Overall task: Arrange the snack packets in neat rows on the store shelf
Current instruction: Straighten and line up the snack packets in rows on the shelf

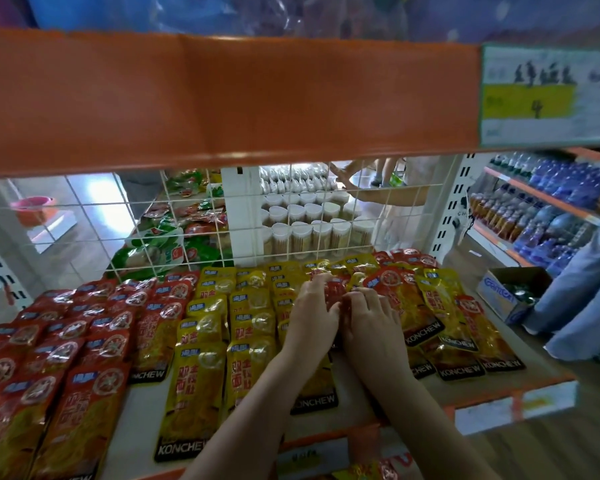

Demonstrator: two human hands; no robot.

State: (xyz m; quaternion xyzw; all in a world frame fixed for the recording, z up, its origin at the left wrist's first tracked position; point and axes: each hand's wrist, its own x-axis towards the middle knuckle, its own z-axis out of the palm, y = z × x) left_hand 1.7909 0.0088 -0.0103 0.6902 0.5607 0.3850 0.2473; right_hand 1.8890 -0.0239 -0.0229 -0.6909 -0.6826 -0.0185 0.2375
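Both hands down on the mixed pile right of centre in the frame. Left hand [314, 306] lying flat, fingers straight and spread over a red packet [335, 292]; grip not closed round anything. Right hand [371, 317] just beside it, fingers bent onto the same patch of packets; cannot tell whether pinching one or only pressing.

Left half of the store shelf [548, 393] already in order: red packets [80, 344] in overlapping rows at lower left, yellow packets [208, 327] in tidy columns at centre. Right of the hands, a jumbled pile [440, 317], red and yellow mixed, tilted and fanned.

Probably best to lift one packet at a time, sort by colour, square the edges, overlap evenly like the finished rows.

Flat glossy foil-like pouches, rectangular, slippery-looking, crinkled and catching glare. White wire grid [291, 216] behind, at mid-frame.
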